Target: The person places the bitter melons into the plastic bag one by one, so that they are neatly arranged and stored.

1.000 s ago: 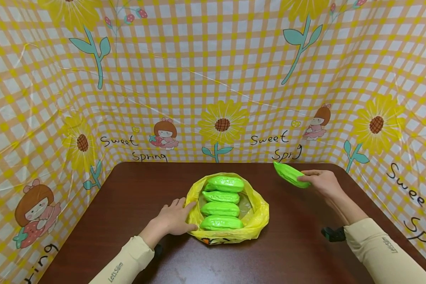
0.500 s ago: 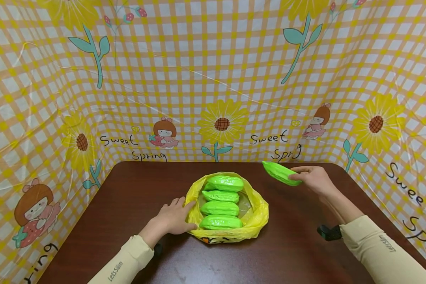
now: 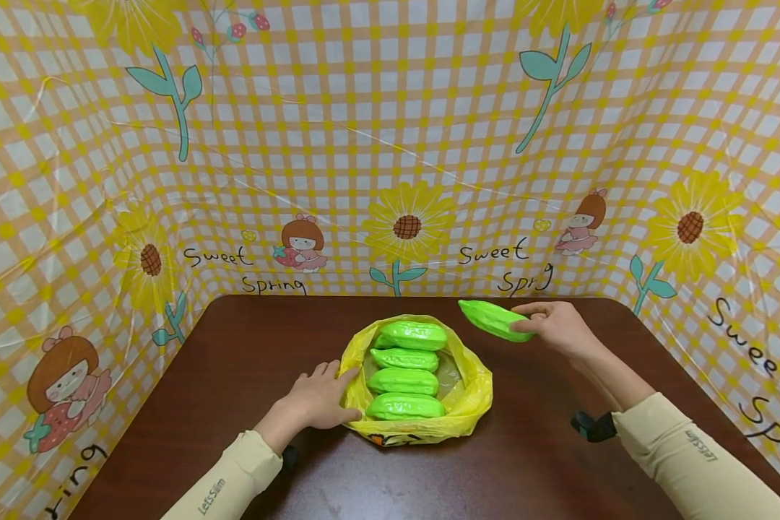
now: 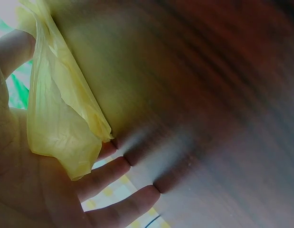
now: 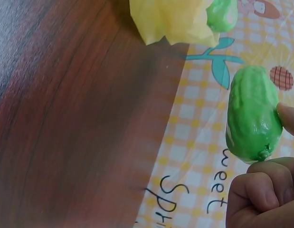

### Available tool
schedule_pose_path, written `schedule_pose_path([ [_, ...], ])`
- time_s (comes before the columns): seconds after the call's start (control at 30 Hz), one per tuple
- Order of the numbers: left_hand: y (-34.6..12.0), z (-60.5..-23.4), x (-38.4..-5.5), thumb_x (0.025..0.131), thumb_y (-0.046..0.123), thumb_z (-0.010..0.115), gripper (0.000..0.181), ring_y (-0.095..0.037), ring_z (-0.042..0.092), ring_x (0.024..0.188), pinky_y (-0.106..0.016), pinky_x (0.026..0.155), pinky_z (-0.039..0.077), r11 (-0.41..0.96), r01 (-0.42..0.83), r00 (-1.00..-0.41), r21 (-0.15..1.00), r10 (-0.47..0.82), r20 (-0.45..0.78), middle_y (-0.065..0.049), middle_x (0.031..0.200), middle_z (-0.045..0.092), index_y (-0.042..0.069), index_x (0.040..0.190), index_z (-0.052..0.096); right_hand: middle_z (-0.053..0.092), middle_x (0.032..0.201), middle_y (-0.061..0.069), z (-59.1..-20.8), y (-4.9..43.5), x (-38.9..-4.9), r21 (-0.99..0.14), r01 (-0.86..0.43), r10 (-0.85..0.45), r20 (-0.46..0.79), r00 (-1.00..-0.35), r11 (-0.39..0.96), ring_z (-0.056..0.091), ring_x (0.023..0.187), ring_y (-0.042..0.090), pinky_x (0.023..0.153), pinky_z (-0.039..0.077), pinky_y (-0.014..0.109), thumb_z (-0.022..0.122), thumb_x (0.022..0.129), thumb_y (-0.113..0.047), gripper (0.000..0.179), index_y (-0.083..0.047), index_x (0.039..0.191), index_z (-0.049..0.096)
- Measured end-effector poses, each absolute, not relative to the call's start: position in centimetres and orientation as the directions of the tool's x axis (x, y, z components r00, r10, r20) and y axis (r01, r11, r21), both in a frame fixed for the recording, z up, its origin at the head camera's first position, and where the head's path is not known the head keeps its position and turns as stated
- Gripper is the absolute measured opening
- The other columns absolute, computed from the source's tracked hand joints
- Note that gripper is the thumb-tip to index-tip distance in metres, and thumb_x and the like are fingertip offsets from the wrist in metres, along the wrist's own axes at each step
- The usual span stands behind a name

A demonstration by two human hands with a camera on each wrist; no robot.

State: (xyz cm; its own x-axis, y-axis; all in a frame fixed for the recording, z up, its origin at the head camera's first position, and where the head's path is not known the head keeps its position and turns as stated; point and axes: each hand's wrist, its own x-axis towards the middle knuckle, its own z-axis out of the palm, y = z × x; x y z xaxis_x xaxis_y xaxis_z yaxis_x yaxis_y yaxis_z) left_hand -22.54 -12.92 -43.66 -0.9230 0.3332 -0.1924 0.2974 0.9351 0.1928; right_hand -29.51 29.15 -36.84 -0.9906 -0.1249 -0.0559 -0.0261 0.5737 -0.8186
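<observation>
In the head view my right hand (image 3: 555, 328) pinches a bright green bitter melon (image 3: 492, 320) by its near end, raised behind and right of a yellow plastic bag (image 3: 477, 386). Its ridged skin and small stem knob face the right wrist view, held between thumb and curled fingers. My left hand (image 3: 317, 396) rests spread at the bag's left side, thumb and forefinger touching its rim. In the left wrist view, thin yellow film hangs across the palm while fingertips (image 4: 156, 190) meet the table. Several bitter melons (image 3: 404, 381) lie stacked in a row inside the open bag.
The dark wooden table (image 3: 526, 462) lies under everything. A checked sunflower cloth (image 3: 338, 144) rises around its back and sides. A black wrist device (image 3: 594, 426) hangs below my right sleeve.
My right hand has carried the bitter melon leftward, closer to the bag. The left hand and the bag with its bitter melons stay where they were.
</observation>
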Motion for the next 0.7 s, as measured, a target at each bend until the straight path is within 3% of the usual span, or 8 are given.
schedule_pose_path([
  [0.17, -12.9, -43.7, -22.5, 0.090, 0.057, 0.067, 0.080, -0.041, 0.032, 0.147, -0.064, 0.111, 0.032, 0.934, 0.298, -0.923, 0.195, 0.334, -0.190, -0.020, 0.160, 0.032, 0.022, 0.157, 0.038, 0.021, 0.054, -0.011, -36.4, 28.3, -29.1, -0.802, -0.043, -0.143, -0.052, -0.988, 0.595, 0.021, 0.050, 0.010, 0.054, 0.032, 0.033, 0.076, 0.089, -0.033, 0.059, -0.001, 0.136, 0.061],
  [0.4, -12.9, -43.7, -22.5, 0.091, 0.056, 0.067, 0.080, -0.041, 0.032, 0.148, -0.064, 0.111, 0.032, 0.935, 0.296, -0.923, 0.193, 0.333, -0.193, -0.019, 0.160, 0.032, 0.022, 0.157, 0.038, 0.021, 0.056, -0.009, -36.4, 27.2, -29.0, -0.837, -0.058, -0.187, -0.054, -0.981, 0.545, 0.013, 0.050, 0.011, 0.046, 0.022, 0.029, 0.077, 0.088, -0.026, 0.055, -0.001, 0.134, 0.062],
  [0.7, -13.0, -43.8, -22.6, 0.090, 0.058, 0.066, 0.080, -0.040, 0.033, 0.147, -0.063, 0.111, 0.033, 0.937, 0.299, -0.924, 0.183, 0.332, -0.190, -0.019, 0.160, 0.033, 0.023, 0.157, 0.038, 0.020, 0.058, -0.008, -36.4, 25.6, -28.7, -0.828, -0.098, -0.230, -0.038, -0.972, 0.553, 0.013, 0.052, 0.012, 0.048, 0.022, 0.030, 0.079, 0.085, -0.024, 0.053, 0.000, 0.129, 0.064],
])
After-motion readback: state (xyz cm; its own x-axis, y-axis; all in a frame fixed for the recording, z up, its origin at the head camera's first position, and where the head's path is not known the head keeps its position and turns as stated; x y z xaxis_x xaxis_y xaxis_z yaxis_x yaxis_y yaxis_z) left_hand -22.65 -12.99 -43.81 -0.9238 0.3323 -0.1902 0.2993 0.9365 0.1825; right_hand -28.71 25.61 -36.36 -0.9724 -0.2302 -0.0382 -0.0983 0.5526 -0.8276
